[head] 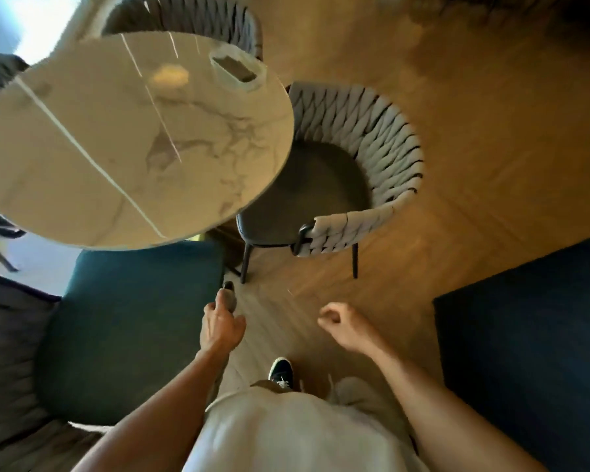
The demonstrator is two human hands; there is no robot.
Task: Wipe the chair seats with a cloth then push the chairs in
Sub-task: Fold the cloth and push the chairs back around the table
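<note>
Grey crumpled cloth, grasped in the left grip, beside the teal-cushioned chair seat; right grip loosely curled, holding nothing, right of that seat.

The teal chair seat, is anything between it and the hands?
Nothing visible is in the way. The left hand hangs just past the right edge of the teal chair seat, with only bare wooden floor there. The right hand hangs farther off, also over floor.
</note>
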